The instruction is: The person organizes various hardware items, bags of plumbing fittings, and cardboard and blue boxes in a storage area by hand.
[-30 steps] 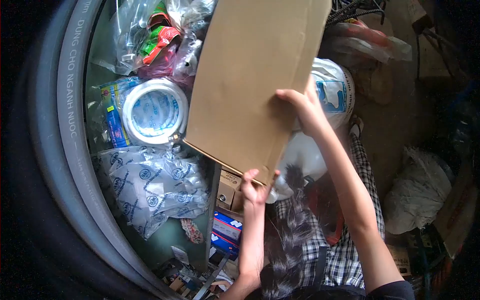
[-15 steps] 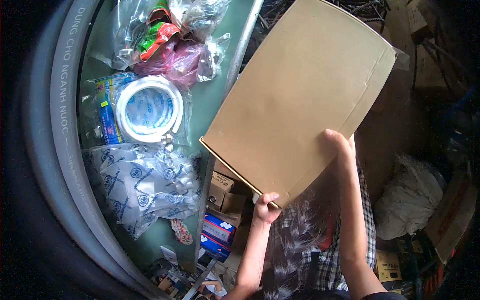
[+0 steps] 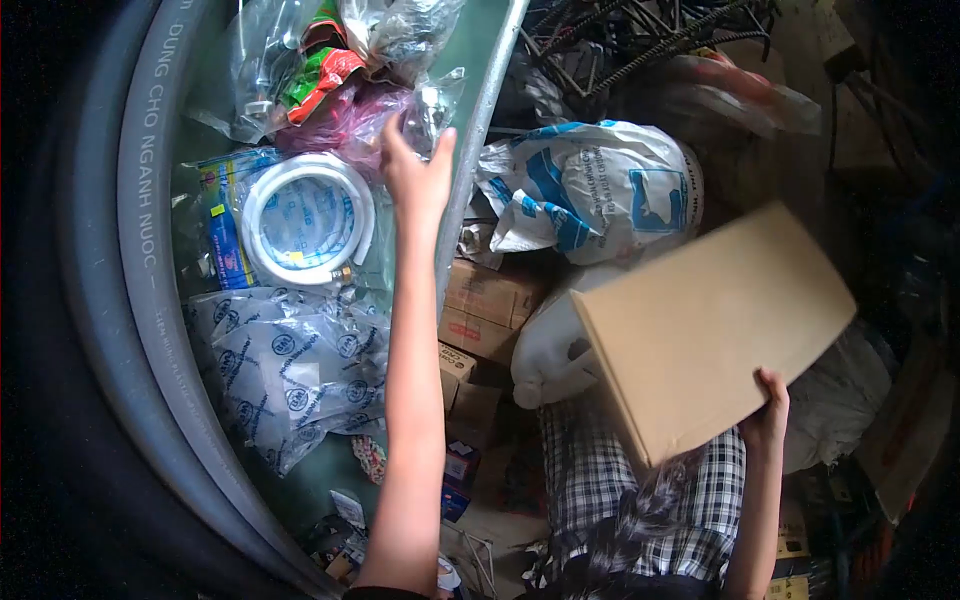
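My right hand (image 3: 766, 412) grips the lower right edge of a flat brown cardboard box (image 3: 715, 325), held tilted above my lap. Over the green surface (image 3: 465, 60), my left hand (image 3: 415, 172) reaches up with its fingers apart, at the edge of a pink plastic bag (image 3: 345, 122) and a clear bag (image 3: 430, 105). A coiled white hose (image 3: 250, 215) in clear packaging lies just left of my left wrist. Below the hose is a clear bag with blue printing (image 3: 300, 365).
Thick grey pipes (image 3: 145, 250) curve along the left. Beyond the surface's edge are a white and blue sack (image 3: 610, 190), a white plastic jug (image 3: 555, 345), cardboard boxes (image 3: 490, 300) and metal rods (image 3: 650, 55). A pale sack (image 3: 835, 400) lies at the right.
My left hand has let go of the box and moved up over the green surface. The box has moved right and down in my right hand, uncovering the sack and jug.
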Tool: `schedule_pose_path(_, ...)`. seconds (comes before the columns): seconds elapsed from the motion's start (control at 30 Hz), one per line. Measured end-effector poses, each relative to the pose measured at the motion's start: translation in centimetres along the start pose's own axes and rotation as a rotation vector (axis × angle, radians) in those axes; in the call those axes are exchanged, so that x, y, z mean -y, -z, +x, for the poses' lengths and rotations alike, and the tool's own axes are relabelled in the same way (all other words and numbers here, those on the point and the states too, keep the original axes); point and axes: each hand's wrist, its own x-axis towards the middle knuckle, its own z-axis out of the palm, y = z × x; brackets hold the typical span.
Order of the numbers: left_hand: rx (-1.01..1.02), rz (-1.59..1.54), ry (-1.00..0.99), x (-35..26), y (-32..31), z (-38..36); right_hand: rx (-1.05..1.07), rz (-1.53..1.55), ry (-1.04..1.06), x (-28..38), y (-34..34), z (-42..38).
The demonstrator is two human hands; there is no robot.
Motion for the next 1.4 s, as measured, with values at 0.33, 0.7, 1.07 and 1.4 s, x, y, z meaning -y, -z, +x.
schedule_pose_path(0.33,0.294,0.367,0.134,1.0,-1.6,4.5,-0.319,0.275,-0.186,-2.5,14.6,2.6)
schedule_pose_path(0.7,0.316,-0.963,0.448,-1.7,5.0,7.7,-0.487,0.578,-0.166,-3.1,15.3,3.2)
schedule_pose_path(1.07,-0.306,0.588,-0.605,-0.8,-1.9,20.0,-0.241,0.245,-0.133,-4.4,16.2,4.5)
schedule_pose_path(1.4,-0.133,0.615,-0.714,-2.8,-0.1,16.8,-0.244,0.212,-0.145,-4.3,13.6,3.8)
